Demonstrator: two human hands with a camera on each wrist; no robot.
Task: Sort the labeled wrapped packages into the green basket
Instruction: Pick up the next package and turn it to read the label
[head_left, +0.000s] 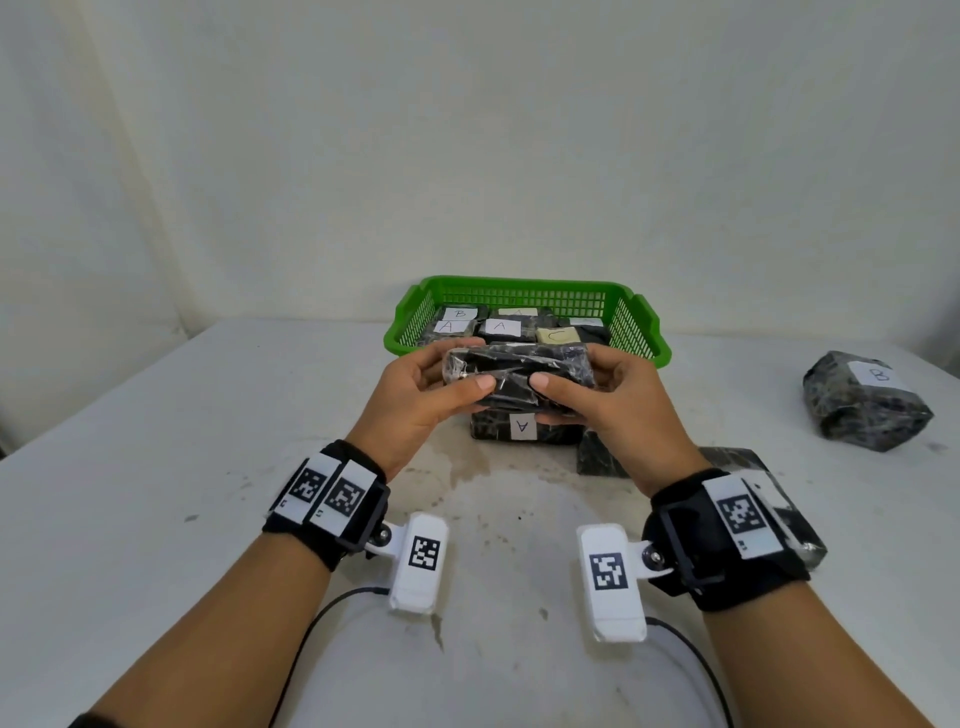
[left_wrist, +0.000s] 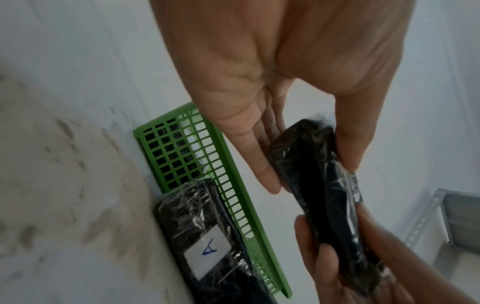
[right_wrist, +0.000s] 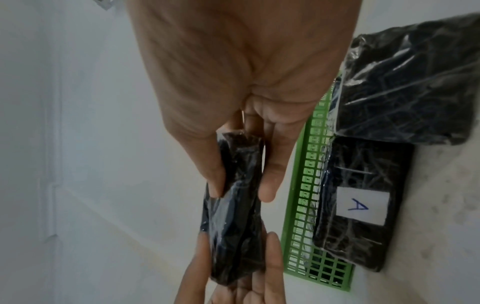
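Observation:
Both hands hold one black plastic-wrapped package (head_left: 519, 376) in the air just in front of the green basket (head_left: 524, 291). My left hand (head_left: 470, 364) grips its left end and my right hand (head_left: 576, 374) grips its right end, thumbs on the near face and fingers behind. No label shows on it. The left wrist view shows the left hand (left_wrist: 306, 160) pinching the package (left_wrist: 319, 195) edge-on. In the right wrist view the right hand (right_wrist: 242, 189) pinches the same package (right_wrist: 233, 226). The basket holds several packages labelled A, B and C.
A package labelled A (head_left: 524, 428) lies on the white table against the basket's front wall (right_wrist: 303, 205), below my hands. A dark package (head_left: 748, 462) lies under my right wrist. A bulky package labelled B (head_left: 865, 400) sits far right. Behind the basket is a white wall.

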